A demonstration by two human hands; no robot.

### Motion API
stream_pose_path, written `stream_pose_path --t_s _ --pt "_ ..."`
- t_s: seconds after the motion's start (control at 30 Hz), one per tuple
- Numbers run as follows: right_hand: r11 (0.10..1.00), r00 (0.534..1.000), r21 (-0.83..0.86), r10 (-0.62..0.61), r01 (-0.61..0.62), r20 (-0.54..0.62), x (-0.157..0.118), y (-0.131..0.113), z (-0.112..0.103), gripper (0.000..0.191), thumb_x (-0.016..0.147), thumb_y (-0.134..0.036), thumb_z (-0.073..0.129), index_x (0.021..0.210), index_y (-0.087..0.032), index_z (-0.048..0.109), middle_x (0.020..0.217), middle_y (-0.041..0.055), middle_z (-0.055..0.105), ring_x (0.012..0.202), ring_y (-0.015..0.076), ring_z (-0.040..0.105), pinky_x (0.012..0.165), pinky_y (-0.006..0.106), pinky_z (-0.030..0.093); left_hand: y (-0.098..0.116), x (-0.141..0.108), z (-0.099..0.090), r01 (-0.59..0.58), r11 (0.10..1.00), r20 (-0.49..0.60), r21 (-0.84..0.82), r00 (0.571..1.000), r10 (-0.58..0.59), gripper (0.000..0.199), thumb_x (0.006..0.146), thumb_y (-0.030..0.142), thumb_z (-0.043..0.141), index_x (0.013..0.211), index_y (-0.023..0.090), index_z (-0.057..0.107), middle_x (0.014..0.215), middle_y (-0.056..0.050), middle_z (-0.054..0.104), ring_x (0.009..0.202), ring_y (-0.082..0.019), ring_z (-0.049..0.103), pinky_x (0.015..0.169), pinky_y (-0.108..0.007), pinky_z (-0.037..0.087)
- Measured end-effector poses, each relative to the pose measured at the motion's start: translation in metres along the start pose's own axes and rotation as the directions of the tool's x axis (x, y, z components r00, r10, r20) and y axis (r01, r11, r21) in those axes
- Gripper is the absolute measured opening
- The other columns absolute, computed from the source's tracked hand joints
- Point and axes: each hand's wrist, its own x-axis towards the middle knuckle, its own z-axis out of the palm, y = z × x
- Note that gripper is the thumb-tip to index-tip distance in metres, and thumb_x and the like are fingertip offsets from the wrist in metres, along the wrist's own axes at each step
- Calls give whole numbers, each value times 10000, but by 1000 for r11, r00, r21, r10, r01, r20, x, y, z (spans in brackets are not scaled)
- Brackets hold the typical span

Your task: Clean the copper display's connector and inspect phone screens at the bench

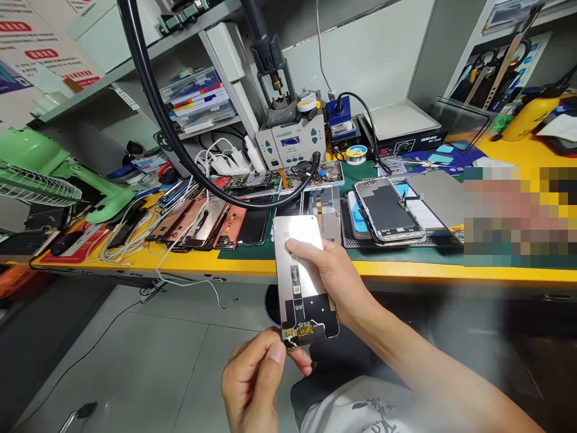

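Note:
A phone screen (285,288) is held up in front of the bench's edge, its silver and black back with flex cable facing me. My right hand (333,273) grips it from the right side, thumb lying across the back and the other fingers mostly hidden behind. At the lower left corner, my left hand (255,376) has thumb and forefinger pinched on the screen's edge. Whether a thin film is also between those fingertips, I cannot tell. Behind the screen, on the green mat (369,255), lie an opened phone part (390,210) and further panels.
Several loose phone screens (229,225) lie left on the yellow bench (202,260). White cables (135,234) trail over its edge. A black hose (157,108) arches overhead to a soldering station (293,144). A green fan (85,174) stands far left, a solder spool (356,154) further back.

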Motion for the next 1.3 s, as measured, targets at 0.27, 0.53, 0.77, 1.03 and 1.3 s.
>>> stream_pose_path --t_s 0.27,0.53,0.77,1.03,1.3 --pt "999 995 26 33 -36 93 3 9 0 378 776 -527 741 869 -179 624 640 21 641 434 119 533 345 190 380 -12 12 5 341 744 322 -574 930 -177 466 928 443 405 1089 136 717 1127 -192 684 975 -385 635 747 -500 508" --pt "999 992 -41 8 -3 127 -3 9 0 391 796 -540 721 885 -172 625 653 28 649 461 115 555 353 169 388 -20 17 10 468 533 459 -705 874 -161 554 855 500 512 1170 79 688 1133 -201 688 1012 -318 624 894 -427 467" --pt "992 987 -125 28 -8 160 -8 9 1 442 785 -599 701 871 -176 607 655 39 662 391 100 498 267 155 282 -25 15 8 467 517 428 -718 881 -201 465 808 506 592 1078 159 742 1082 -161 715 945 -283 654 842 -397 495" --pt "976 963 10 -215 216 161 -11 26 -3 472 839 -449 722 1236 -230 593 1100 66 652 887 159 624 753 257 517 -9 21 5 3 984 -266 -176 963 -51 509 713 368 773 1161 183 616 1172 -132 670 1079 -296 621 971 -426 461" --pt "972 913 69 -233 223 335 -30 33 -5 306 892 -407 643 1106 -200 712 1008 81 660 935 231 575 887 361 431 -24 21 17 -194 676 -404 711 674 619 587 717 268 773 1253 208 542 1225 -121 555 1117 -287 543 989 -434 414"
